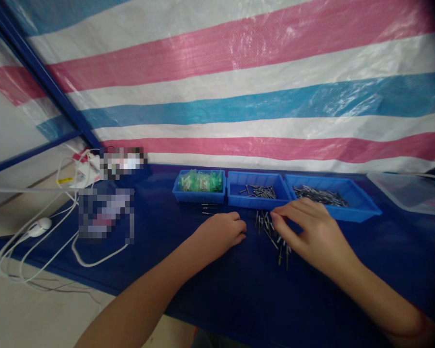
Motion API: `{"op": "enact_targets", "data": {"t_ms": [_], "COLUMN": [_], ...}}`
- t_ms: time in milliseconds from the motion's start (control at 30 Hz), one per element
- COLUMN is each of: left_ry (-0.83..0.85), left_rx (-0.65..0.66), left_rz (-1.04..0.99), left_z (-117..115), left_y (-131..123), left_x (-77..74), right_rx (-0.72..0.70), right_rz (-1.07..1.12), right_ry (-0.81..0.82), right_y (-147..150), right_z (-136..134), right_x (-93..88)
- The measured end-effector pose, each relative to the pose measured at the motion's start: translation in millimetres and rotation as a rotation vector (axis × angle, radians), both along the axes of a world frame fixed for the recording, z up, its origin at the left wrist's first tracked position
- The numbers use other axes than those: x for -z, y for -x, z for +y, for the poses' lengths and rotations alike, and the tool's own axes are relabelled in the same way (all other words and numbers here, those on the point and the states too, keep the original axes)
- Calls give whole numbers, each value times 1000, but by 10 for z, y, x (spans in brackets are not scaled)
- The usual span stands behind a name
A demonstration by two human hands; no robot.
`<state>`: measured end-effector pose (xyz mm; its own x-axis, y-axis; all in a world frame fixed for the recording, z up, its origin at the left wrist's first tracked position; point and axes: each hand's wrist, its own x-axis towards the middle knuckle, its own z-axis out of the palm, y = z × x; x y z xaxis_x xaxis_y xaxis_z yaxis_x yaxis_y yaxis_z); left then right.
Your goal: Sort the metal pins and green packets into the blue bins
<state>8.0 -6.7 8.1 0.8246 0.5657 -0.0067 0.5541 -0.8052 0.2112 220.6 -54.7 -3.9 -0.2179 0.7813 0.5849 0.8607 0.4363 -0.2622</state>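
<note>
My left hand (pixel 223 231) rests low over the dark blue table, its fingers curled together; whatever they hold, if anything, is hidden. To its right lies a loose pile of blind rivets (pixel 266 224), thin silver shafts pointing various ways. Over the right side of that pile is my right hand (pixel 310 232), thumb and forefinger pinched at the tips; I cannot make out anything between them. A few separate rivets (pixel 209 208) lie in short rows beyond my left hand, in front of the bin of green packets.
Three blue bins stand along the back: one with green plastic packets (pixel 201 182), a middle one (pixel 235 199) with some rivets, and a right one (pixel 362 212) with more. A clear plastic lid or tray (pixel 413 195) lies far right. White cables (pixel 21 251) trail at left. Striped sheeting (pixel 239 106) hangs behind.
</note>
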Motion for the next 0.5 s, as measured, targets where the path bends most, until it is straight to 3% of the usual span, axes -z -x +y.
{"op": "enact_targets", "data": {"t_ms": [167,333,400,500], "left_ry": [-143,-250,-237,-118], "left_rx": [-30,-34,-60,-115], "left_rz": [116,110,41,-218], "left_z": [-49,-81,-85,-86], "left_y": [-63,-72,-66,-69], "left_x": [25,96,98,69], "right_rx": [-47,-61,-58,-42], "right_rz": [-1,-13,-14,42], "right_ry": [52,83,95,125], "right_y": [11,29,41,55], "right_z": [10,17,19,20], "right_x": [8,33,42,54]}}
